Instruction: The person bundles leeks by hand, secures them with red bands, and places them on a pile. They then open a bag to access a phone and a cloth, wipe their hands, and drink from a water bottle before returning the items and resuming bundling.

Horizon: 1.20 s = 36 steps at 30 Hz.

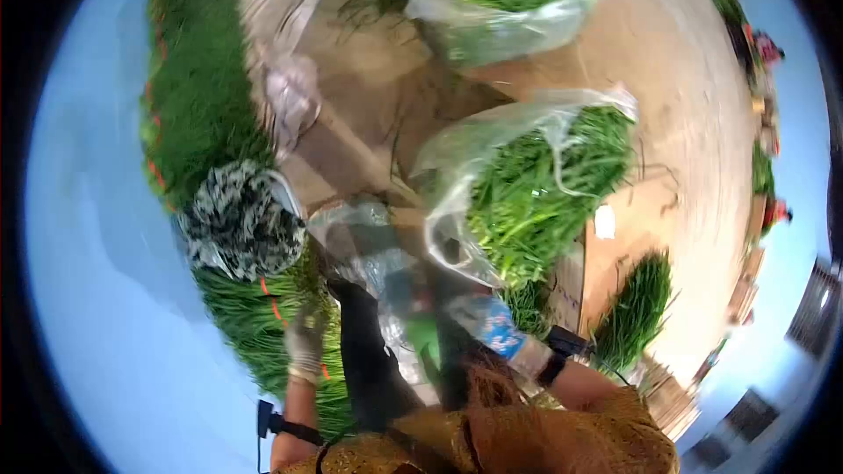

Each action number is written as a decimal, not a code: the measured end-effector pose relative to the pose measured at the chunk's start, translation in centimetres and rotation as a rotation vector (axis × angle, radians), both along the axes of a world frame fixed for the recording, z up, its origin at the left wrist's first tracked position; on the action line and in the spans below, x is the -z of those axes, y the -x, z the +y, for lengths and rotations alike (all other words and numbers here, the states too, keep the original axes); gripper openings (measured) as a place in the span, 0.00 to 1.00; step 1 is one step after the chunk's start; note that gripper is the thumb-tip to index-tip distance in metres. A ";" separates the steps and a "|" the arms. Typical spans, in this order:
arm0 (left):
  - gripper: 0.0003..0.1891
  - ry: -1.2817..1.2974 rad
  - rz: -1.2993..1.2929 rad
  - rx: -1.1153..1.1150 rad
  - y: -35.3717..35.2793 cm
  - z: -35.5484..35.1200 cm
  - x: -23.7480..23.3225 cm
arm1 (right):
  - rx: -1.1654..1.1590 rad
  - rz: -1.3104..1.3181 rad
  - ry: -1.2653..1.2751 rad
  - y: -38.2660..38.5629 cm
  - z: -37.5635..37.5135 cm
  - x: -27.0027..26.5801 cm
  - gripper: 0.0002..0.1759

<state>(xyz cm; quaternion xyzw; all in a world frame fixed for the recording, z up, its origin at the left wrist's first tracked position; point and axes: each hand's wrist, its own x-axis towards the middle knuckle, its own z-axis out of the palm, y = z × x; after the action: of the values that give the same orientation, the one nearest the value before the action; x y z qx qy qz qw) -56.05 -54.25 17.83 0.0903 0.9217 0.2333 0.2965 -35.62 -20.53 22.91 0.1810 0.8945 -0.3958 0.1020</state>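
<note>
My left hand (305,344), in a pale glove, is at the edge of a row of banded green stalk bundles (250,320) that look like chives. Motion blur smears its fingers. My right hand (471,312), also in a light glove below a blue flowered cuff (502,330), is in front of my body, close to the lower end of a clear plastic bag (452,241) full of loose green stalks (536,202). Its fingers are blurred too, and I cannot tell what, if anything, they hold. Crumpled clear plastic (369,241) lies between the hands, beyond my legs.
A black-and-white patterned cloth bundle (241,219) rests on the row at left, with more banded greens (202,61) beyond. Another filled plastic bag (509,31) stands farther off. A loose pile of stalks (637,312) lies at right on cardboard. People (768,48) are along the far right.
</note>
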 end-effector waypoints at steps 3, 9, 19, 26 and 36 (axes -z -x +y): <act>0.18 0.028 -0.285 0.362 -3.2 7.8 -6.6 | 0.241 -0.025 -0.104 -11.0 3.5 -3.3 0.13; 0.18 -0.044 -0.513 0.434 -2.0 17.3 -7.0 | 0.821 -0.518 0.076 -26.7 2.0 -2.9 0.15; 0.19 0.018 -0.426 0.830 7.0 30.9 2.8 | 1.394 -0.311 0.611 -22.4 -13.4 -0.1 0.16; 0.18 -0.095 -0.555 0.852 -2.0 39.8 -5.2 | 1.493 -0.351 0.307 -23.5 -5.5 5.4 0.15; 0.19 0.151 -0.598 0.939 -7.8 41.1 -5.6 | 1.498 -0.262 -0.725 -24.9 31.6 20.2 0.30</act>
<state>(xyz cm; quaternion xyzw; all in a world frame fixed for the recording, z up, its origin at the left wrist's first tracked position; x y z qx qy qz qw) -48.23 -13.13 23.42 0.3994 0.6725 0.0249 0.6226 -10.71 11.05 2.70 0.7927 0.5907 -0.0231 -0.1489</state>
